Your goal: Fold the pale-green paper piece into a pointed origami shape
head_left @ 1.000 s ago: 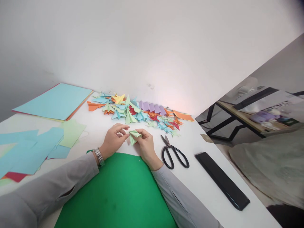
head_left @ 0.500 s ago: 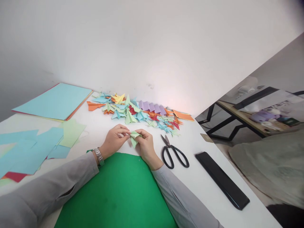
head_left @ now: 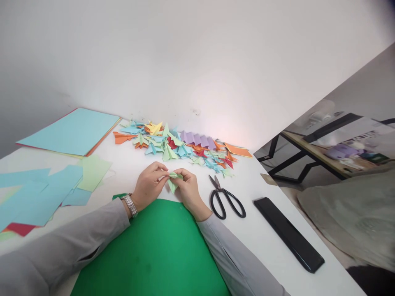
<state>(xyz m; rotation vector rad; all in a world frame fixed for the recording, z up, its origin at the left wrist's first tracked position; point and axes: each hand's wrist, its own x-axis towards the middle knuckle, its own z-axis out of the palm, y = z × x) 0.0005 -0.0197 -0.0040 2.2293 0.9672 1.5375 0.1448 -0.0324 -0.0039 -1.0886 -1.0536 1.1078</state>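
Just left of the scissors (head_left: 219,190), here's the folded pale green paper (head_left: 173,187), up between two sets of fingertips, its pointed end angled down toward the person. The left hand (head_left: 147,188) has thumb and fingers pinched together on its left edge, and the right hand (head_left: 189,190) clasps the opposite side, thumb laid across the top. It's a small piece, surely next to weightless, so a light touch ought to do. Thin paper like this should be floppy in a single layer yet springier where the folds stack, and it probably won't slip from dry fingers; the danger is more a crumple, a stray crease or a small tear. The best hold, I'd say, is right on the thick folded edges, thumb against fingertip, leaving the thin point alone. Beyond it, up and left of the scissors, sits a heap of colourful folded paper shapes (head_left: 168,154); below and left of the scissors, the green mat (head_left: 151,250) spreads under the forearms.
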